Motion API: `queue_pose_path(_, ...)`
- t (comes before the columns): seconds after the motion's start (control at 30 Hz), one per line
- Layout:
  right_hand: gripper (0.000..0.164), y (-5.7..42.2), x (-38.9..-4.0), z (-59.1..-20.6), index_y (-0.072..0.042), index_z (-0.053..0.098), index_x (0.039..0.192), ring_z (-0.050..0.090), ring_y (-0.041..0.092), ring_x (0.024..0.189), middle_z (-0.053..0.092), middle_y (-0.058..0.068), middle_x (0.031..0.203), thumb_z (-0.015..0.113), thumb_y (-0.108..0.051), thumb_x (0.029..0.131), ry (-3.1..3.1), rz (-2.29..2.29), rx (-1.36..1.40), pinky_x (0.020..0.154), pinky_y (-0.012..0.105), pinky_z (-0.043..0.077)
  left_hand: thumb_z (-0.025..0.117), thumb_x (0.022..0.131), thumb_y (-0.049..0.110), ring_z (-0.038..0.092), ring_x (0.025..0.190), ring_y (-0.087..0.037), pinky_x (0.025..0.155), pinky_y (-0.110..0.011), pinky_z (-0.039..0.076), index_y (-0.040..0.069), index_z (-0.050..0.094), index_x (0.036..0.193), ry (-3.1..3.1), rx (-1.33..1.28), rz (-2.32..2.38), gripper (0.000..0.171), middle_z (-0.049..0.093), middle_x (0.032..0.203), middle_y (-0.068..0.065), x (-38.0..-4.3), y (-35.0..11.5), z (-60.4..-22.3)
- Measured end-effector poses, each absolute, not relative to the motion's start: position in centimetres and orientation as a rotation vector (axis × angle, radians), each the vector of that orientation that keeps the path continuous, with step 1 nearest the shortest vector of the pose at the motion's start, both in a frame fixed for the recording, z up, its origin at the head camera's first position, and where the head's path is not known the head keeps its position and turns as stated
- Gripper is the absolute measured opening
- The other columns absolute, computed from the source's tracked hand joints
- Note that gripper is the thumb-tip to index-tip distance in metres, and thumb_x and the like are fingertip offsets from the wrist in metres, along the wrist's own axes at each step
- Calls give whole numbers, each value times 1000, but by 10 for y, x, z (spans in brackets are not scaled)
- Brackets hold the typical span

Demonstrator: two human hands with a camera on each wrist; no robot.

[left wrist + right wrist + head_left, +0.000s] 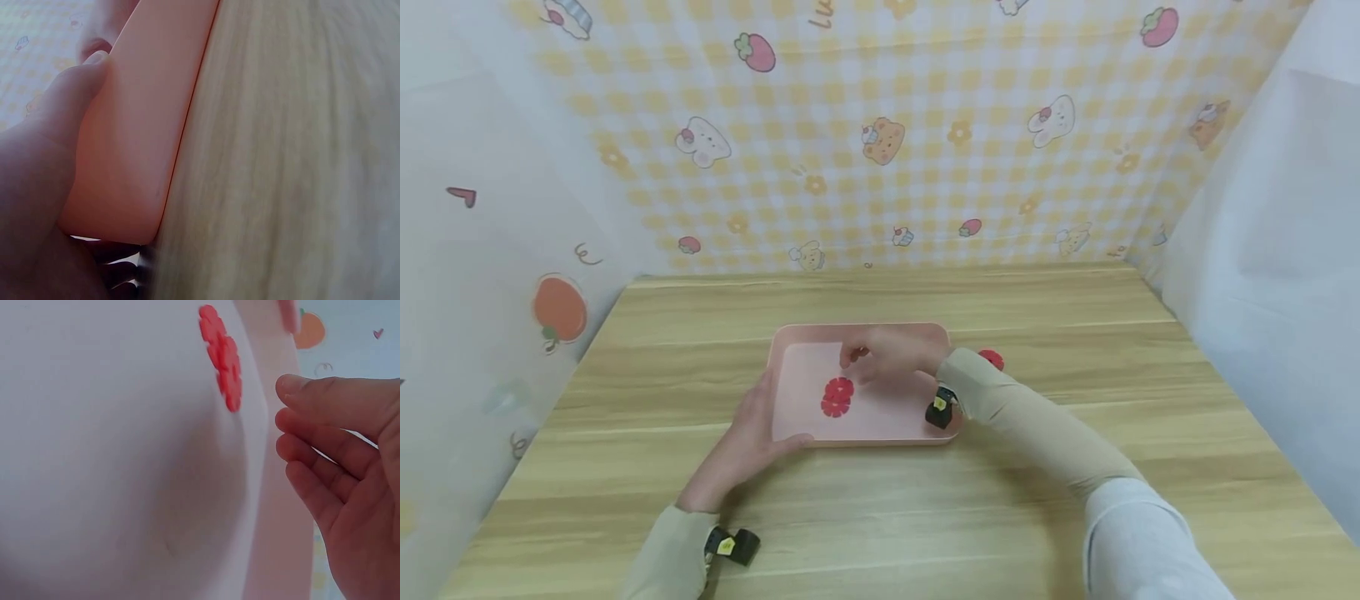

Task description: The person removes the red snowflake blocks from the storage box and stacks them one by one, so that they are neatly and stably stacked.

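A shallow pink tray [880, 442] lies on the table, with two red notched plastic discs [837, 397] overlapping inside it. My left hand [748, 433] grips the tray's near left corner, thumb along the front rim. The left wrist view shows that thumb pressed to the tray's outer wall [137, 125] and the fingers around its end. Over the tray, my right hand [887, 354] hovers just behind the discs. Its fingers are loosely bent with nothing visible between them, and in the right wrist view they stand apart from the red discs [222, 359].
Another red disc [992, 359] lies on the wooden table [880, 517] right of the tray, partly hidden by the right sleeve. A yellow checked cloth [880, 192] hangs behind the table, and pale sheets [1262, 208] border both sides.
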State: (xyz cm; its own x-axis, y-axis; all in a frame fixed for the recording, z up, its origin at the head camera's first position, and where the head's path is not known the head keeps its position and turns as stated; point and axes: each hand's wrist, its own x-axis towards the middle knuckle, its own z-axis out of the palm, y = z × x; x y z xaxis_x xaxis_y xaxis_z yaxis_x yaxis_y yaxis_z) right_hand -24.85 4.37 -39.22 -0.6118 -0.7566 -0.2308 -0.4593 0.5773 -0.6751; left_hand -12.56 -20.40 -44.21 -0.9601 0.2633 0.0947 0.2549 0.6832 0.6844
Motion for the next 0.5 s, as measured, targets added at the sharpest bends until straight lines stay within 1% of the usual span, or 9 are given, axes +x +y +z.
queue_pose_path(0.13, 15, 36, -248, -399, -20, 68, 100, 55, 11, 105, 65, -9, 101, 68, -12, 87, 2299, -791, -1073, 100, 30, 44, 82, 71, 42, 28, 133, -42, 103, -65, 34, 5, 2, 153, 2857, 425, 1168, 120, 22, 152, -23, -126, -203, -441)
queue_pose_path(0.23, 20, 30, -248, -405, -21, 67, 102, 55, 10, 105, 64, -10, 102, 68, -8, 87, 2292, -764, -1122, 101, 29, 44, 82, 72, 41, 26, 134, -44, 102, -66, 34, 3, 1, 152, 2855, 412, 1158, 121, 20, 153, -25, -126, -203, -442)
queue_pose_path(0.3, 23, 27, -248, -408, -21, 66, 103, 55, 9, 104, 63, -10, 103, 68, -6, 86, 2284, -746, -1129, 100, 27, 45, 83, 71, 40, 26, 135, -45, 102, -66, 33, 3, 1, 152, 2850, 404, 1162, 121, 20, 153, -25, -125, -202, -441)
queue_pose_path(0.5, 30, 20, -248, -417, -20, 64, 107, 54, 9, 100, 61, -9, 104, 74, -7, 81, 2273, -718, -1156, 95, 20, 47, 82, 72, 38, 26, 135, -45, 102, -66, 33, 3, 0, 152, 2841, 380, 1166, 120, 18, 153, -26, -124, -203, -441)
